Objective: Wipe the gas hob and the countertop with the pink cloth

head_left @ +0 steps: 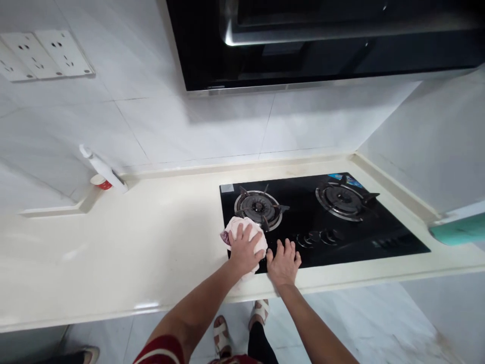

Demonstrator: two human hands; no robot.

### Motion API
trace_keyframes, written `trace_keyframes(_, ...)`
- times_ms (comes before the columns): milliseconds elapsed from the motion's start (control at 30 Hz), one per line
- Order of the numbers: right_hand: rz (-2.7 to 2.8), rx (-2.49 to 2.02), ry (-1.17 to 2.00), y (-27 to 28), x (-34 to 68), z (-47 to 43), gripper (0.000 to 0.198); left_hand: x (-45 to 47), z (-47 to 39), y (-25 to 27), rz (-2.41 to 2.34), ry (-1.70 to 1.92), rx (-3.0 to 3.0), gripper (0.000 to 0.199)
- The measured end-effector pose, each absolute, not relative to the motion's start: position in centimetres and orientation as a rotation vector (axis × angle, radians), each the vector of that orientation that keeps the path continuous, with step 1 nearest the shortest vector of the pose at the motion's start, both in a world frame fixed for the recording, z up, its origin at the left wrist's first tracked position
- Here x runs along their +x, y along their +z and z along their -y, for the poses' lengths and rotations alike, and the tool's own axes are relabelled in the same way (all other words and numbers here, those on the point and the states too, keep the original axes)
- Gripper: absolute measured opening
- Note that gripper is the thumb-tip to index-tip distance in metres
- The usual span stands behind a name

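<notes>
My left hand (245, 253) presses on a pale pink cloth (237, 227), fingers bent over it and holding it against the stove's front left corner. A purple patch shows at the cloth's left side. Right beside it, my right hand (284, 262) rests with fingers apart on the front edge of the black glass gas stove (295, 207), holding nothing. Just behind the cloth is the left burner (258, 207). The right burner (343, 199) sits farther back. Control knobs (320, 237) lie to the right of my right hand.
A cream countertop (166, 242) surrounds the stove. A white spray bottle (104, 169) and a red and white cup (101, 182) stand by the wall at left. A black range hood (322, 55) overhangs the back. A green roll (460, 230) lies at right. Another person's foot (91, 354) shows lower left.
</notes>
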State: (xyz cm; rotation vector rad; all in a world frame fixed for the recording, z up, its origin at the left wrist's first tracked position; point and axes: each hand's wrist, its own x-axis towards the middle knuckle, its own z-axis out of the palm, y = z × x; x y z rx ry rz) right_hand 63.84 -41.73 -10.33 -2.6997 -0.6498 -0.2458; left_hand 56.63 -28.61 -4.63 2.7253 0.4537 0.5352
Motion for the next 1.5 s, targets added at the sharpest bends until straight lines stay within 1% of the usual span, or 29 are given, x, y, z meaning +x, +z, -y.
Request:
trace_keyframes(133,0.647,-2.697,-0.264,-10.2,63.9,41.9,0.059,56.5,28.4,-4.9,-0.457,0.471,2.735,0.034)
trace_keyframes(200,0.648,-2.686,-0.254,-10.2,63.9,41.9,0.059,54.6,28.2,-4.4,-0.411,0.441,2.739,0.030)
trace_keyframes(400,0.646,-2.661,-0.282,-10.5,63.8,42.0,0.059,43.9,29.6,-4.7,-0.317,0.386,2.760,0.039)
trace_keyframes(500,0.646,-2.659,-0.294,-10.4,63.7,41.9,0.059,41.2,29.2,-5.5,-0.364,0.417,2.780,0.041)
trace_keyframes(567,0.649,-2.665,-0.303,-10.2,63.7,41.8,0.057,41.8,27.9,-5.6,-0.463,0.456,2.766,0.039)
trace_keyframes(700,0.673,-2.692,-0.310,-9.9,63.7,41.7,0.052,46.5,24.9,-4.4,-0.745,0.611,2.568,0.028)
trace_keyframes(767,0.685,-2.696,-0.313,-9.8,63.8,41.7,0.049,49.1,24.4,-3.6,-0.774,0.673,2.466,0.027)
trace_keyframes(900,0.692,-2.684,-0.330,-10.1,63.9,42.0,0.047,53.7,26.8,-3.1,-0.570,0.628,2.496,0.029)
trace_keyframes(1000,0.726,-2.662,-0.309,-10.3,64.1,42.4,0.051,56.7,29.9,-3.4,-0.395,0.527,2.565,0.034)
trace_keyframes(1067,0.714,-2.633,-0.314,-10.4,64.1,42.5,0.051,58.0,31.3,-3.8,-0.342,0.462,2.623,0.039)
trace_keyframes(1133,0.691,-2.604,-0.338,-10.6,64.2,42.6,0.050,58.7,31.7,-4.2,-0.333,0.401,2.690,0.040)
trace_keyframes(1233,0.698,-2.571,-0.367,-10.7,64.2,42.5,0.046,58.1,31.2,-4.3,-0.354,0.353,2.747,0.033)
trace_keyframes(1333,0.694,-2.543,-0.401,-10.8,64.3,42.4,0.042,55.5,30.3,-4.3,-0.390,0.350,2.760,0.028)
trace_keyframes(1400,0.691,-2.527,-0.419,-10.8,64.3,42.3,0.040,52.7,29.9,-4.3,-0.424,0.350,2.766,0.029)
trace_keyframes(1500,0.691,-2.520,-0.421,-10.8,64.3,42.3,0.039,47.2,29.4,-4.6,-0.551,0.384,2.769,0.036)
